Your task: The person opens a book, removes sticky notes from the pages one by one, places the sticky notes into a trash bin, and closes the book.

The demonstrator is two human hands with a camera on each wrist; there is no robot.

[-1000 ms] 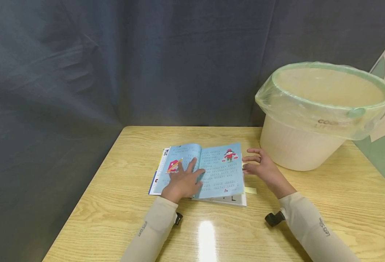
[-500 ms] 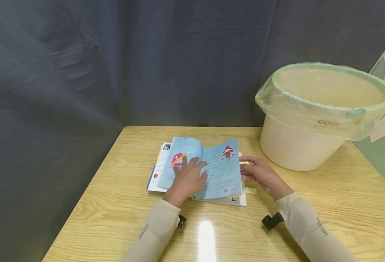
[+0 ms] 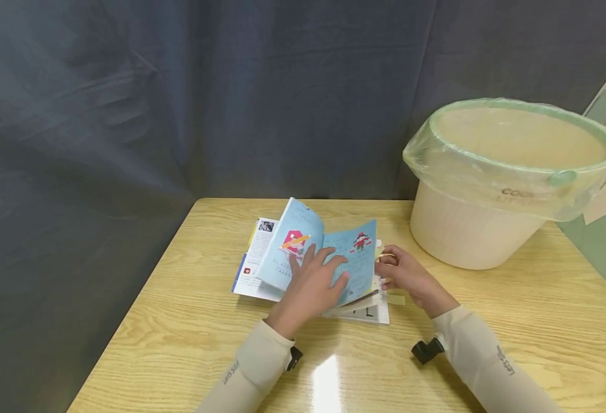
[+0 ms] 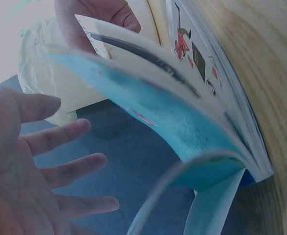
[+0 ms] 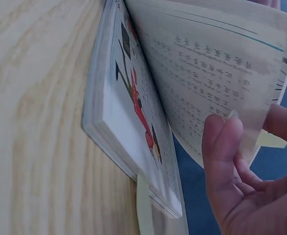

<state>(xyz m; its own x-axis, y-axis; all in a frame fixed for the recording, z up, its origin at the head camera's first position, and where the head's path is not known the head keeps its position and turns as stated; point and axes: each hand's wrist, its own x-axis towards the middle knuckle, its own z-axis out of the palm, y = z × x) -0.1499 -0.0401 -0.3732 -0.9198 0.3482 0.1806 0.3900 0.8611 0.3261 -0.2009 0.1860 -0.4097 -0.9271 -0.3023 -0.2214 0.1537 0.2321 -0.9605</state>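
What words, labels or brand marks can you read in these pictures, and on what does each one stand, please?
"COO", the rest hidden under the liner: on the bin's wall.
"L", a large black letter: on the lower page of the book.
Sleeve prints on the left sleeve and right sleeve: too small to read.
Printed lines on the pages: too blurred to read.
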